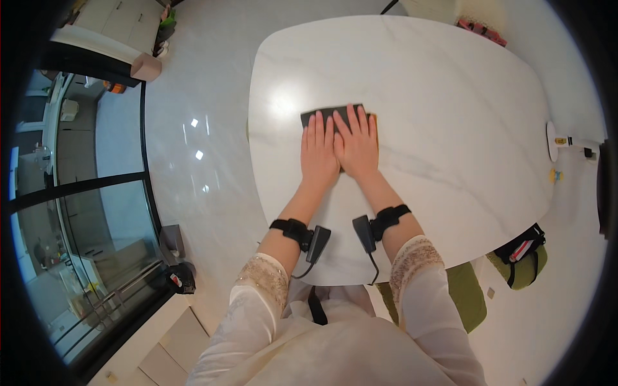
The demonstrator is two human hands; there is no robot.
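Observation:
Both my hands lie palm down on a thin, dark, flat rectangular object (pixel 327 112), perhaps a notebook or folder; its kind is not clear. It rests on the white marbled table (pixel 450 96). My left hand (pixel 319 152) covers its left part, fingers stretched out and pointing away from me. My right hand (pixel 358 147) spreads its fingers over the right part, its thumb side touching my left hand. The object's far edge shows past the fingertips, and a yellowish-brown strip shows along its right side. Most of its surface is hidden under my hands.
Black straps with small wired devices (pixel 317 243) circle both forearms. Green chairs (pixel 465 297) stand at the table's near right, one holding a black bag (pixel 520 248). A white stand-like fixture (pixel 552 141) is beside the right edge. Leftward are a glass door (pixel 119 135) and a pinkish bin (pixel 147 67).

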